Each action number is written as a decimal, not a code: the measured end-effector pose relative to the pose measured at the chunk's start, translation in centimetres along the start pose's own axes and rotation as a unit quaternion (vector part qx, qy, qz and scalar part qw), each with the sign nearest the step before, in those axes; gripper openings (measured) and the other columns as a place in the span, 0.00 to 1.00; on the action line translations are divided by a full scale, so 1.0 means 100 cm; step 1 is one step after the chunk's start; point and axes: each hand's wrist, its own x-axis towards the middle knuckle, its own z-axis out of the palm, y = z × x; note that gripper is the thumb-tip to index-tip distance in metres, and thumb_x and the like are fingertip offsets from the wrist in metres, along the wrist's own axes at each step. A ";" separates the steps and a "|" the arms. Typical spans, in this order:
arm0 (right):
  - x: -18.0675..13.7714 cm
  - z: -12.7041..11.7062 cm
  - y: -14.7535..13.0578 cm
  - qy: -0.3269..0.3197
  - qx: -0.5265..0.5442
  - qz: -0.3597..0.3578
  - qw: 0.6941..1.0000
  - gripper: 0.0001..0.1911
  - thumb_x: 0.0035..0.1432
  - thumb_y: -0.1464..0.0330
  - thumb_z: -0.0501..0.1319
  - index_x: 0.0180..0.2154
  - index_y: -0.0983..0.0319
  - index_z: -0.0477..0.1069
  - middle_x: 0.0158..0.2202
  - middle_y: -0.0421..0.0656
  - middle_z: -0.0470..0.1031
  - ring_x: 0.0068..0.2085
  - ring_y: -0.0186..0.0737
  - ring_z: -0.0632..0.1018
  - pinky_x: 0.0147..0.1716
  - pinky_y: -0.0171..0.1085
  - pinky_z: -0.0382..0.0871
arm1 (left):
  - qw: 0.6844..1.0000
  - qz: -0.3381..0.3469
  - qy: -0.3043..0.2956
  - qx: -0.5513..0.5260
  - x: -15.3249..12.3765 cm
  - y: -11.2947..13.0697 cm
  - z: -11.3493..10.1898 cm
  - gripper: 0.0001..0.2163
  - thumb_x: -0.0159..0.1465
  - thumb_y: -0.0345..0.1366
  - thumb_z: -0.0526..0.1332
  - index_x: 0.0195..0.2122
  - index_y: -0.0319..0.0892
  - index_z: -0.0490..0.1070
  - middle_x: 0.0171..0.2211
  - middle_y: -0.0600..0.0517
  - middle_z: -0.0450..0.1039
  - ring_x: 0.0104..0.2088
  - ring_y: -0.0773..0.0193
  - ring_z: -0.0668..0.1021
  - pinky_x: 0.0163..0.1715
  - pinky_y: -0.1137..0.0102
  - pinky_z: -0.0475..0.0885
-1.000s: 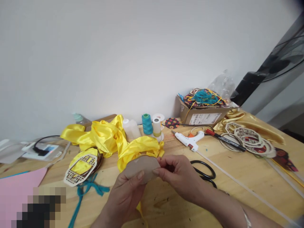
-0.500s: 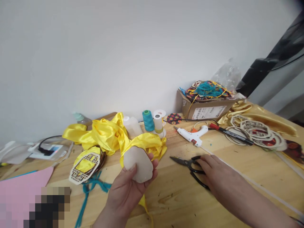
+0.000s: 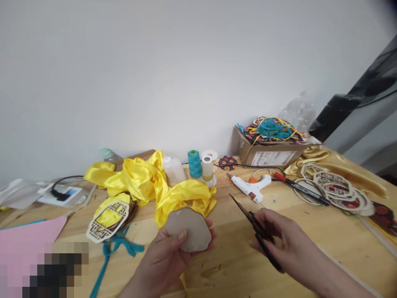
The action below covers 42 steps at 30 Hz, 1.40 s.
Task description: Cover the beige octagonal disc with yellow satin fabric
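My left hand (image 3: pixel 173 256) grips a flat, pale grey piece with a wavy rounded outline (image 3: pixel 192 229), its thumb pressed on the face. Behind that piece lies shiny yellow satin fabric (image 3: pixel 186 194); whether the two are joined I cannot tell. To the right, my right hand (image 3: pixel 279 244) is closed around black-handled scissors (image 3: pixel 248 215), lifted off the wooden table with the blades pointing up and left. Left of my left hand is a cut-out wooden lattice frame (image 3: pixel 107 223) over yellow fabric, with teal cord (image 3: pixel 119 244) beside it.
A white glue gun (image 3: pixel 251 186) and a black marker with red cap (image 3: pixel 302 188) lie beyond my right hand. Teal thread (image 3: pixel 194 163) stands by the wall. A cardboard box (image 3: pixel 273 155) sits behind. More lattice cut-outs (image 3: pixel 336 186) are at right, pink sheet (image 3: pixel 34 244) at left.
My right hand has picked the scissors up off the table and turned them. The grey piece in my left hand has shifted slightly right and tilted.
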 end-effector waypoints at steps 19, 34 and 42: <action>0.033 0.012 -0.030 0.039 -0.315 -0.001 0.948 0.10 0.51 0.62 0.58 0.27 0.62 0.68 0.29 0.46 0.73 0.30 0.43 0.72 0.27 0.37 0.59 | 0.998 0.022 0.019 0.054 0.003 0.001 0.004 0.12 0.57 0.30 0.63 0.44 0.40 0.76 0.38 0.44 0.81 0.41 0.52 0.80 0.42 0.62 0.73; 0.033 0.006 -0.053 -0.012 -0.007 -0.143 0.990 0.20 0.51 0.61 0.65 0.46 0.58 0.72 0.43 0.43 0.74 0.37 0.38 0.73 0.35 0.35 0.67 | 0.981 0.025 0.011 0.193 0.001 -0.013 -0.007 0.15 0.58 0.32 0.63 0.48 0.49 0.74 0.44 0.50 0.79 0.44 0.58 0.78 0.46 0.67 0.70; 0.048 0.027 -0.059 -0.069 0.065 -0.177 0.980 0.05 0.53 0.67 0.63 0.30 0.62 0.75 0.26 0.37 0.71 0.29 0.32 0.68 0.28 0.32 0.61 | 0.952 0.036 0.046 0.301 -0.001 -0.007 -0.001 0.21 0.59 0.33 0.62 0.54 0.53 0.68 0.52 0.52 0.74 0.54 0.57 0.72 0.54 0.64 0.63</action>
